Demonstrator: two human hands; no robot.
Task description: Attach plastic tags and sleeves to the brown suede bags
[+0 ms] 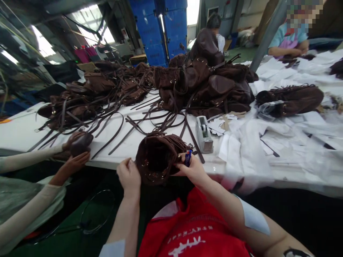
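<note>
A dark brown bag [142,157] rests at the table's front edge, its round mouth tilted towards me. Small metal fittings line its rim, and fringe-like strips hang at its right side. My left hand [130,177] is closed against the bag's left side; what its fingers pinch is hidden. On the opposite side, my right hand [193,169] is closed around a blue lighter [188,158], its fingertips at the bag's right rim. Behind the bag, several long dark straps [160,123] trail across the white table [107,137].
Heaps of brown bags [214,89] stand behind. A tape dispenser [204,135] is right of my bag, beside white wrapping [246,142]. At left, a co-worker's hands [77,160] hold a dark rounded piece [81,144]. Two other people are across the table.
</note>
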